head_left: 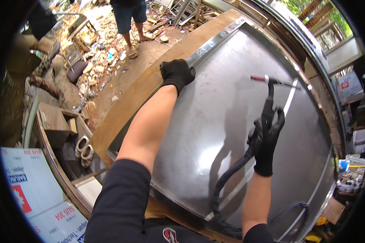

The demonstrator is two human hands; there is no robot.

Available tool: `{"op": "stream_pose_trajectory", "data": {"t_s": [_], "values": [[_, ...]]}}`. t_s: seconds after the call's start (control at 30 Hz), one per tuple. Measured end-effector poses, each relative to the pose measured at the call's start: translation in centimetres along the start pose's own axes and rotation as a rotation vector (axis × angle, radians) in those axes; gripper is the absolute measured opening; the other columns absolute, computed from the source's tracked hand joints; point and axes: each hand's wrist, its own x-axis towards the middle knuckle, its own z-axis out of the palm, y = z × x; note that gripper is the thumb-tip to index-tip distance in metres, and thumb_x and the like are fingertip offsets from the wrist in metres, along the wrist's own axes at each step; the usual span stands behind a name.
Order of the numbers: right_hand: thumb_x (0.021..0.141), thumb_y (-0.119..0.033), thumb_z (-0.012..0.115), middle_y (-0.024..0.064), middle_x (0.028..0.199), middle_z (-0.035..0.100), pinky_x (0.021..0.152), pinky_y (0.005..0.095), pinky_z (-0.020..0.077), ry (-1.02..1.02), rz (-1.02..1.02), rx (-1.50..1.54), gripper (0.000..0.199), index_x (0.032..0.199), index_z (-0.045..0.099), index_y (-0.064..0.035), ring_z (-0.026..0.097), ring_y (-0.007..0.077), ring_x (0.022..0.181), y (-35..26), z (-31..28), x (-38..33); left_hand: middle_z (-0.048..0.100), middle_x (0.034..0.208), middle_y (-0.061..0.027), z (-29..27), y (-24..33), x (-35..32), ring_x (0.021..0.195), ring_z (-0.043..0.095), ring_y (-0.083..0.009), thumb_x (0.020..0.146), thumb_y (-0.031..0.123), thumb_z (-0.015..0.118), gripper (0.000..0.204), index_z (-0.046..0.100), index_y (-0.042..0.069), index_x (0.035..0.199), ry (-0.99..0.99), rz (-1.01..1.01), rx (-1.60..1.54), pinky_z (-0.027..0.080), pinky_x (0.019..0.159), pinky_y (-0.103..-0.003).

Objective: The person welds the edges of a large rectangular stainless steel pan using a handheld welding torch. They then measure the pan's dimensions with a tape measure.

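Observation:
A large shiny metal sheet [198,117] with raised edges lies before me on a wooden board [121,109]. My left hand [177,73], in a black glove, is closed over the sheet's far left rim. In my right hand [267,135], also black-gloved, is a TIG welding torch [268,99], held above the sheet; its pinkish-red nozzle points left and a thin back end sticks out right. The torch's dark sleeved cable [221,182] hangs from the hand and curves down to the sheet's near edge. Fingers wrap the handle, one of them raised.
Beyond the board another person [129,20] in shorts and sandals stands on ground strewn with wood scraps [97,52]. White printed sheeting [40,190] lies at lower left, near a wooden cabinet frame [54,162] with a pair of shoes [84,150]. Clutter [351,178] fills the right edge.

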Motion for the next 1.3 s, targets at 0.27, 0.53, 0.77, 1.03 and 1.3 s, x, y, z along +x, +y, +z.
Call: {"op": "stream_pose_trajectory", "data": {"t_s": [0.27,0.53,0.77,1.03,1.3], "values": [[0.094,-0.009,0.064,0.0076,0.088,0.057,0.046,0.0275,0.0469,-0.195,0.049,0.059,0.065,0.151,0.033,-0.0146,0.052,0.0112,0.050,5.6,6.2,9.6,0.076,0.085,-0.0170,1.4,0.6,0.0,0.079,0.075,-0.0335,0.085,0.051,0.061,0.047,0.076,0.007,0.090,0.194,0.012,0.051,0.052,0.080,-0.046],[0.091,-0.017,0.066,0.0079,0.074,0.059,0.051,0.0337,0.0507,-0.244,0.116,-0.037,0.071,0.152,0.031,-0.0112,0.057,0.0152,0.054,7.1,8.9,11.0,0.075,0.082,-0.0157,1.2,0.9,0.1,0.078,0.075,-0.0330,0.083,0.058,0.067,0.052,0.075,0.008,0.095,0.167,-0.021,0.079,0.057,0.071,-0.045],[0.092,-0.018,0.065,0.0085,0.073,0.061,0.053,0.0341,0.0518,-0.258,0.138,-0.103,0.073,0.153,0.027,-0.0082,0.058,0.0160,0.054,6.5,9.3,11.5,0.076,0.084,-0.0181,0.8,1.2,0.1,0.080,0.075,-0.0336,0.082,0.054,0.066,0.050,0.075,0.006,0.092,0.135,-0.024,0.050,0.054,0.081,-0.046],[0.092,-0.019,0.065,0.0096,0.074,0.061,0.052,0.0338,0.0523,-0.247,0.179,-0.084,0.072,0.152,0.028,-0.0080,0.060,0.0168,0.054,6.2,9.8,11.5,0.076,0.083,-0.0176,1.0,1.0,0.2,0.080,0.075,-0.0331,0.083,0.055,0.066,0.050,0.075,0.006,0.090,0.134,-0.019,0.046,0.054,0.080,-0.046],[0.092,-0.020,0.063,0.0112,0.074,0.062,0.053,0.0342,0.0527,-0.197,0.102,-0.125,0.070,0.152,0.029,-0.0084,0.061,0.0188,0.055,7.2,9.8,11.3,0.073,0.079,-0.0175,1.5,0.9,0.0,0.076,0.073,-0.0368,0.082,0.060,0.069,0.052,0.072,0.007,0.085,0.191,0.009,0.065,0.056,0.069,-0.048]]}}
